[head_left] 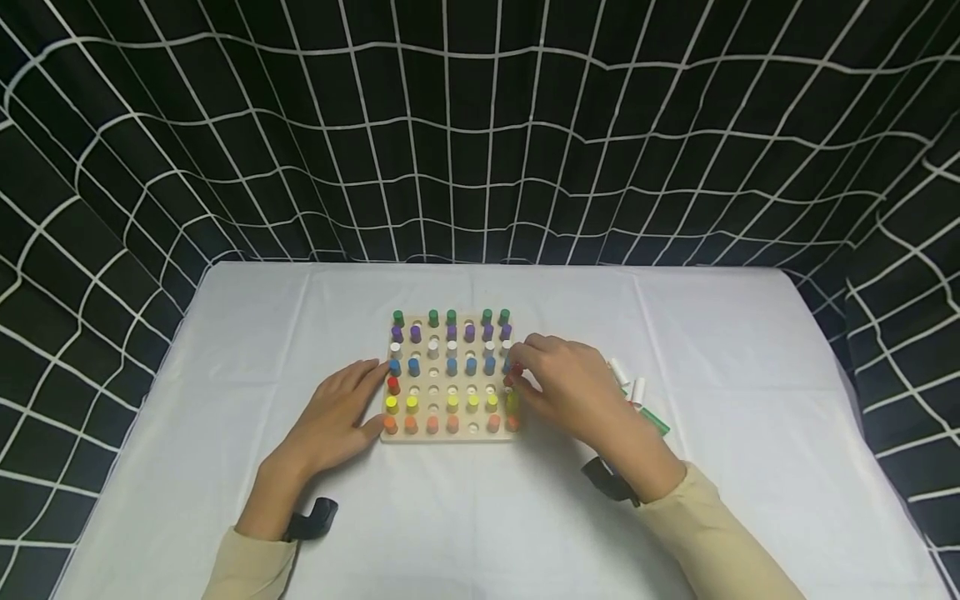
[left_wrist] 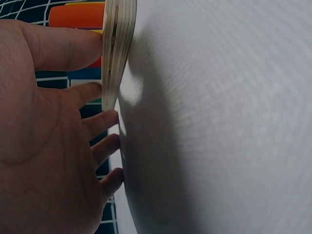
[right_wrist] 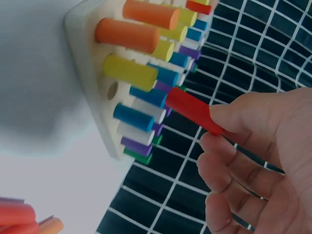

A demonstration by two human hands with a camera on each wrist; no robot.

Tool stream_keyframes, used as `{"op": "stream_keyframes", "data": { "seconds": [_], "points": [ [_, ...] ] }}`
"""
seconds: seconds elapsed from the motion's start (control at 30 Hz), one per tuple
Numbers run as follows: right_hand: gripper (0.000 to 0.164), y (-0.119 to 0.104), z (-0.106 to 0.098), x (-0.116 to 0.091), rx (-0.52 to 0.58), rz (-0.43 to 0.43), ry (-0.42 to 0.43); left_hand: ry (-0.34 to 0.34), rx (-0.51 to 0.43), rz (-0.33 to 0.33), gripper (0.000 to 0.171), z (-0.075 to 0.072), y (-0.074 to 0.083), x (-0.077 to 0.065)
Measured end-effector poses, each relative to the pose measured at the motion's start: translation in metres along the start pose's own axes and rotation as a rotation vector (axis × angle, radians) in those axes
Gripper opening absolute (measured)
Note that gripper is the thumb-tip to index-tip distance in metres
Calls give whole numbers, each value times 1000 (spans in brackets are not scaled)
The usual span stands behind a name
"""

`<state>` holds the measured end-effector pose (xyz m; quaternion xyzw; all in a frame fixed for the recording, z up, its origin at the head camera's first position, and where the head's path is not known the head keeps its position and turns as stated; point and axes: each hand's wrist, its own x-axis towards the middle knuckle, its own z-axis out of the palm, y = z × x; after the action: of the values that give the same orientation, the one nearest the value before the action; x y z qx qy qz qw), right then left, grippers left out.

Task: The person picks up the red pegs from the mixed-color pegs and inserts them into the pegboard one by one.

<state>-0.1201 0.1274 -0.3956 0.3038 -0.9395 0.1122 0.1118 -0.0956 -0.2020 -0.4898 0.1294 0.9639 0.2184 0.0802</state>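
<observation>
Near, lower left of the head view: left hand (head_left: 337,417), flat on the bench (head_left: 247,350), fingers (left_wrist: 90,92) straight, tips against the left edge of the peg board (head_left: 450,437), steadying it.

Near, centre right: right hand (head_left: 573,387), fingers pinching one red peg (right_wrist: 192,111) by its end, held at the board's right edge, level with the mostly empty red row.

Step in hand, as judged: seating a red peg. The next move calls for lining the peg upright over an open hole and pressing it down.

Middle: orange, yellow, blue, white, purple and green rows, most holes filled.

Right of the hand: loose pegs (head_left: 633,392) on the bench.

Far: grid-patterned curtain (head_left: 480,125).
</observation>
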Motion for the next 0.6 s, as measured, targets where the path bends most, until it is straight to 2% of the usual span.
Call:
{"op": "stream_keyframes", "data": {
  "seconds": [0.6],
  "points": [
    [8,-33,7,32,83,-7,-116,2,-5,11,76,-1,-1,1]
  ]
}}
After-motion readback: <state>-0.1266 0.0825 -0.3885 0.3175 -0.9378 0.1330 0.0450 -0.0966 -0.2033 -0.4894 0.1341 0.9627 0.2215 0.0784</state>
